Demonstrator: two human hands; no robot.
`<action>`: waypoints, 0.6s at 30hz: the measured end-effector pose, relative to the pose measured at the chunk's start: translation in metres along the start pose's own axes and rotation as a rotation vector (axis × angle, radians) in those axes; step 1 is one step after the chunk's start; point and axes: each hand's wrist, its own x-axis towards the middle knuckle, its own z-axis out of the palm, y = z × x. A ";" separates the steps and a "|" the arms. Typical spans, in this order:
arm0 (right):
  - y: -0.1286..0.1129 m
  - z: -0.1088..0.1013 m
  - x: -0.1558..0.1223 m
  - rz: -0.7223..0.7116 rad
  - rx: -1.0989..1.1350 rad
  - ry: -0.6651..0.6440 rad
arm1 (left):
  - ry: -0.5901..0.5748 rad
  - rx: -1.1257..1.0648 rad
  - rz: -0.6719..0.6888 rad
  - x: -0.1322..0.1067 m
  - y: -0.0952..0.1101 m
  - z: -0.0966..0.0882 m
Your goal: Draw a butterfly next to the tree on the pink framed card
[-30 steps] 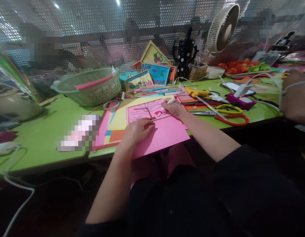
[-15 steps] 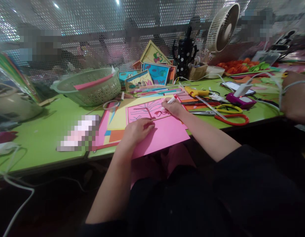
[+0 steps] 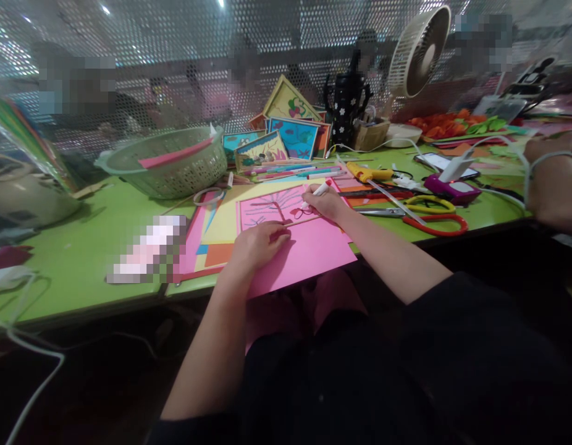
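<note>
My right hand pinches a white marker with red ends, its tip down at a small red outline on a pink picture. Dark branch-like lines run across this picture, and a thin stick-like edge borders its lower side. My left hand lies at that lower edge, fingers bent together over it and holding it down. A plain pink sheet lies under both hands and overhangs the table front. Beneath are yellow sheets and other coloured sheets.
Scissors with red handles, yellow-handled scissors and a yellow glue gun lie right. Behind are several pens, framed pictures, a black flask and a green basket. Another person's hand is far right.
The marker tip has shifted very slightly left and down with my right hand. My left hand stays in place. The other person's hand at far right has moved slightly.
</note>
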 end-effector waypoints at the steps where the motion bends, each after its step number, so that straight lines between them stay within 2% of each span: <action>1: 0.000 0.000 0.000 -0.002 -0.001 0.004 | 0.000 0.002 0.000 0.000 0.000 0.000; 18: 0.000 0.000 0.000 -0.009 -0.012 0.030 | -0.004 0.005 -0.004 0.000 0.001 0.000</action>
